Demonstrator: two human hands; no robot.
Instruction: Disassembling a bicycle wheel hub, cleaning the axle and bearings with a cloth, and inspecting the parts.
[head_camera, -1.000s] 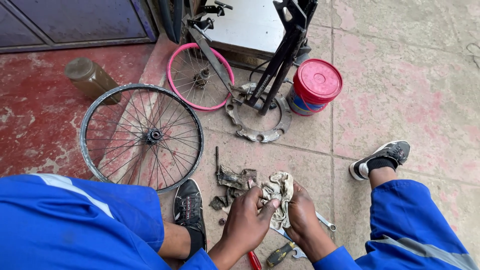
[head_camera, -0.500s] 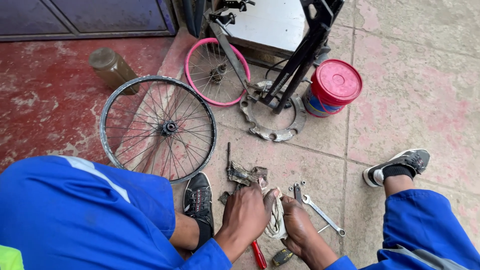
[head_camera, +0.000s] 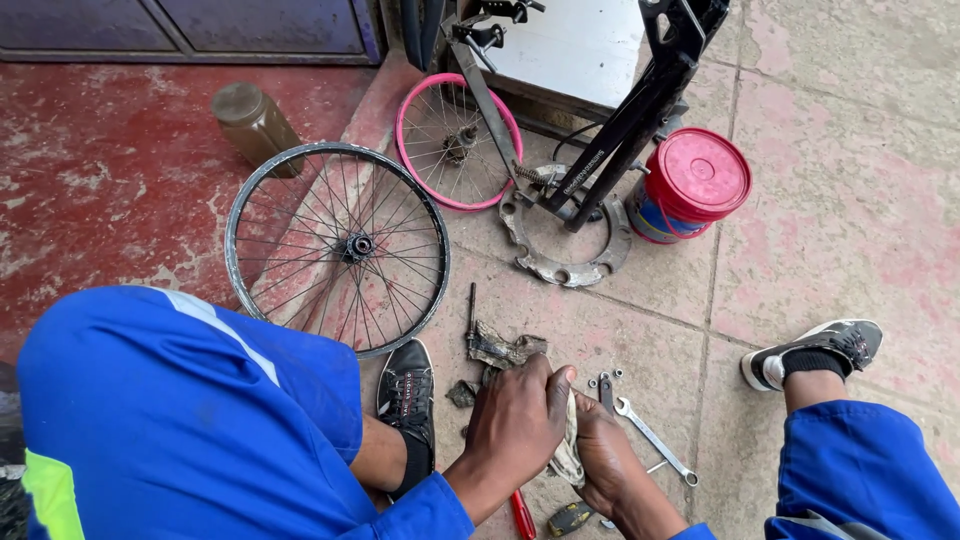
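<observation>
Rag (head_camera: 570, 450) sits bunched between your hands, low on the paving between your shoes. Left hand (head_camera: 515, 425) closed over it from above; right hand (head_camera: 605, 460) cupped under, gripping it too. Can't tell what's inside, so keep grip snug, wipe in short turns. Spanner (head_camera: 655, 440) lies just right; black wheel (head_camera: 337, 248) beyond, red bucket (head_camera: 690, 185) further.

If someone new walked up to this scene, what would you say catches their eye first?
Probably the two bicycle wheels lying on the ground: a large black-rimmed wheel at centre left and a smaller pink-rimmed wheel behind it. Next, the red-lidded bucket at upper right beside a black stand. At the bottom, the left hand and right hand clasp a dirty rag, with a spanner lying beside them.
</observation>
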